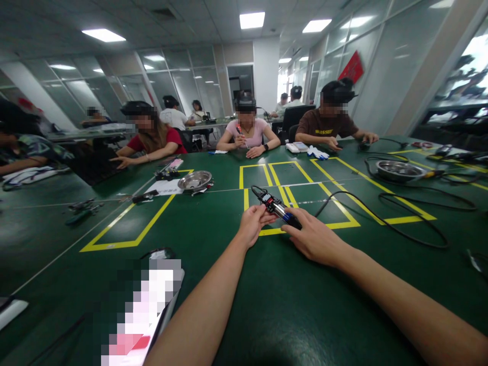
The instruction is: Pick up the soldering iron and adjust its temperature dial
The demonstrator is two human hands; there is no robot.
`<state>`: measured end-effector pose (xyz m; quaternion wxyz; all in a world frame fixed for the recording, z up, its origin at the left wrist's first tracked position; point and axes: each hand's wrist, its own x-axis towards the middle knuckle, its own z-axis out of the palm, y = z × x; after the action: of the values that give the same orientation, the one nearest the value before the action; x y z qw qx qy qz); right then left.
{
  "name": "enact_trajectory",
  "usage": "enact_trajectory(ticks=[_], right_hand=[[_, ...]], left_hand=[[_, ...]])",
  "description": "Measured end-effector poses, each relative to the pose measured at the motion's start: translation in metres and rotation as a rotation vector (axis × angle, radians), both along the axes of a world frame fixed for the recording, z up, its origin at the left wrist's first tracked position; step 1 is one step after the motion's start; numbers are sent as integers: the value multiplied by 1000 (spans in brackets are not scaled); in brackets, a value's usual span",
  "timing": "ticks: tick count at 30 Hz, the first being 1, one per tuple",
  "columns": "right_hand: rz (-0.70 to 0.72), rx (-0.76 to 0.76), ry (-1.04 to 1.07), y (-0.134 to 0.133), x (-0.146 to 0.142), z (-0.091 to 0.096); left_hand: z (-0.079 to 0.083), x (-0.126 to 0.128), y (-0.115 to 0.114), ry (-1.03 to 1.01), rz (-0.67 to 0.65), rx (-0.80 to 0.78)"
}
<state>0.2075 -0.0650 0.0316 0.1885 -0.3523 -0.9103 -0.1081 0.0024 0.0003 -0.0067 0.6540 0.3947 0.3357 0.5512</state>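
Over the yellow-taped area, my left hand (256, 224) has its fingers closed around the underside of a small black part (269, 200) with a thin wire looping from its far end. Against that part lies a slim tool (285, 215) with a silver barrel and a blue-and-black handle. My right hand (314, 235) grips the handle, thumb below and fingers along the top. Exactly how tool and part meet is too small to make out. A black cable (345, 193) runs rightward from near my right hand.
A metal bowl (194, 180) stands left on white paper (163, 188); another bowl (401, 171) is right, among cables. A blurred-out phone-like screen (143, 310) lies beside my left forearm. Black parts (81, 210) lie further left. Several people sit across the green table (263, 325).
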Motion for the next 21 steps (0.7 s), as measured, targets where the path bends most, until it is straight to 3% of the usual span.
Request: enact_trajectory(ticks=[5, 10, 15, 21], right_hand=[[50, 123, 67, 4, 5, 0], [-84, 201, 197, 25, 40, -13], [-185, 180, 146, 39, 59, -21], [51, 184, -7, 22, 35, -24]], left_hand=[[-2, 0, 2, -10, 2, 7], [-3, -1, 3, -23, 15, -8], [-1, -2, 2, -38, 49, -11], [-2, -2, 5, -77, 117, -6]])
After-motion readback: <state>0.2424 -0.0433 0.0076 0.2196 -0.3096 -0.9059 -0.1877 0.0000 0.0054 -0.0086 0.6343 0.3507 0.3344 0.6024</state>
